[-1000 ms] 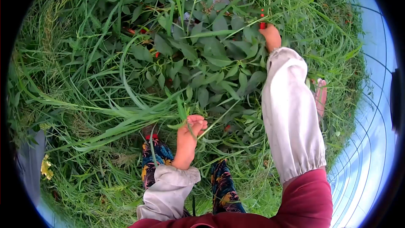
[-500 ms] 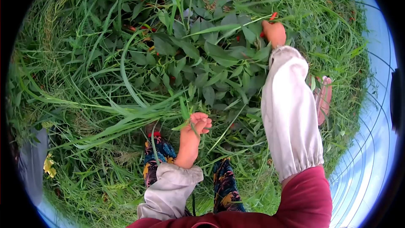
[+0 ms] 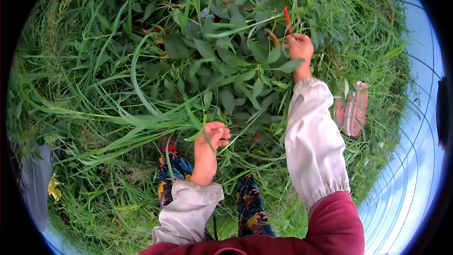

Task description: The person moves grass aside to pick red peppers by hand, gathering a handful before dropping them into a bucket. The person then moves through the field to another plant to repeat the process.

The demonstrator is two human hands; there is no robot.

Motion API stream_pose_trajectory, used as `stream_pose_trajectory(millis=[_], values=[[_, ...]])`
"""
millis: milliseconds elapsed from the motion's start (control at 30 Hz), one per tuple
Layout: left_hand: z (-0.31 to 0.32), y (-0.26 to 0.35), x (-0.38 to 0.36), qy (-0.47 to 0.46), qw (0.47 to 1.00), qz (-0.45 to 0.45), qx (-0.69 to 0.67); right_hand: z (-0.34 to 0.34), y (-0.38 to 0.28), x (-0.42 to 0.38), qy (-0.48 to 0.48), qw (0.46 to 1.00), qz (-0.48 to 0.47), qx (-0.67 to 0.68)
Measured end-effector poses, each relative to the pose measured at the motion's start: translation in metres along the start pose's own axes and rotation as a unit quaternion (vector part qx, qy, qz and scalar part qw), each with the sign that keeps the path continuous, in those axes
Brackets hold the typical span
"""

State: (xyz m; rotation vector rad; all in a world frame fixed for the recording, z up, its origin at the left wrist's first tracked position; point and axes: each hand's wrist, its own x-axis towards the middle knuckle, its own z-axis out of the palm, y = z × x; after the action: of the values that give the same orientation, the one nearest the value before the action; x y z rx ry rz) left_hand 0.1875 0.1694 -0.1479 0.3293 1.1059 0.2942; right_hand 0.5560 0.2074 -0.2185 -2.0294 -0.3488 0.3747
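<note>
My right hand (image 3: 301, 50) is closed round the lower end of a long red chili pepper (image 3: 287, 19) that points up. Just left of those fingers, a brownish-orange pepper (image 3: 272, 38) hangs among the leaves. A leafy pepper plant (image 3: 243, 68) fills the middle, between my hands. My left hand (image 3: 210, 144) is lower down, its fingers curled and the thumb pressed against them. Long grass blades (image 3: 155, 122) reach that hand from the left, and one crosses its fingers. What lies inside the left fingers is hidden.
A pink item with a pale strip (image 3: 355, 108) lies in the grass right of my right sleeve. More red peppers (image 3: 159, 30) show among leaves at upper left. Grey sheeting (image 3: 37, 184) and a yellow flower (image 3: 54, 188) are at far left. Pale blue ribbed sheeting (image 3: 401, 179) curves along the right.
My right hand has drawn down and slightly left, and the red pepper now stands upright in its fingers. The left hand has shifted slightly left and stays curled.
</note>
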Motion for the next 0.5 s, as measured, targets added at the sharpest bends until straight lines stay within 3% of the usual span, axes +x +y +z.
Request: stream_pose_trajectory(millis=[67,100,167,267,300,433,500], values=[[-0.001,0.003,0.003,0.0,1.0,0.001,-0.004,0.003,0.0,0.018,-0.002,0.991,0.024,-0.13],[-0.002,0.002,0.002,0.0,1.0,0.004,-0.002,0.007,0.002,0.026,-0.003,0.991,0.025,-0.129],[-0.004,0.0,0.001,-0.001,1.0,0.003,0.001,0.011,0.009,0.043,-0.001,0.972,-0.057,-0.227],[-0.006,-0.001,0.001,0.002,1.0,-0.006,-0.012,0.012,0.021,0.063,-0.017,0.935,-0.081,-0.345],[-0.007,-0.002,0.001,0.007,1.0,-0.005,-0.005,0.013,0.016,0.07,-0.038,0.931,-0.041,-0.361],[-0.009,-0.002,0.002,0.01,1.0,-0.005,-0.003,0.004,-0.001,0.077,-0.118,0.92,-0.075,-0.365],[-0.007,0.0,0.001,0.009,1.0,-0.003,-0.004,0.014,-0.014,0.07,-0.08,0.906,-0.067,-0.41]])
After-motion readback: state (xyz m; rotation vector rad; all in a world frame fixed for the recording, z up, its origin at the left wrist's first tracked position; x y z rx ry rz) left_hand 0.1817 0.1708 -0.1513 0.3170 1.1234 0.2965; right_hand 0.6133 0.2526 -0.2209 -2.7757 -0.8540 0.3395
